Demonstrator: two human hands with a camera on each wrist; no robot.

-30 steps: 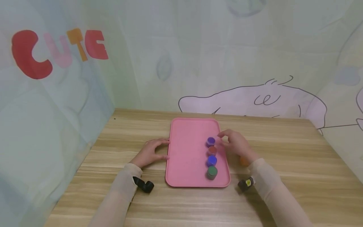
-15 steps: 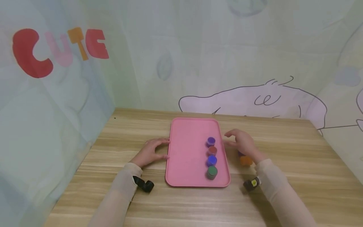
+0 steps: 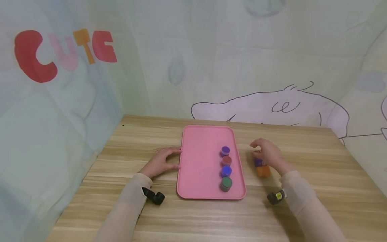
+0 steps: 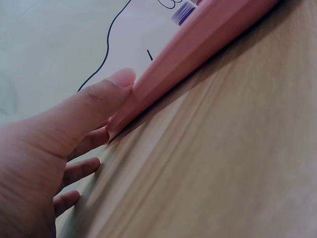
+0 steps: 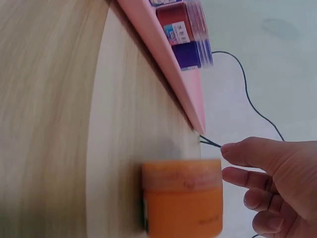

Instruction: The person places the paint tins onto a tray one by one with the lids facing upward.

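Note:
My left hand [image 3: 160, 163] lies at the left edge of a pink tray [image 3: 198, 161], thumb and fingers spread, fingertips at its rim. Small paint jars stand in a column on the tray's right side: purple [image 3: 225, 151], red-brown [image 3: 226, 161], blue [image 3: 226, 171] and green [image 3: 226, 184]. Right of the tray, my right hand [image 3: 269, 154] hovers with bent, relaxed fingers and nothing between them. Just below it on the table are another purple jar [image 3: 258, 162], partly hidden by the hand, and an orange jar [image 5: 184, 198], large in the right wrist view.
The wooden table [image 3: 205, 218] carries the tray and jars. A printed cloth backdrop [image 3: 157, 60] stands along its back and left. A black wrist camera [image 3: 155, 197] sits by the left cuff and a similar camera [image 3: 275, 197] by the right.
My right hand has moved right, away from the tray's right edge, uncovering the orange jar and part of the second purple jar. My left hand and the tray have stayed put.

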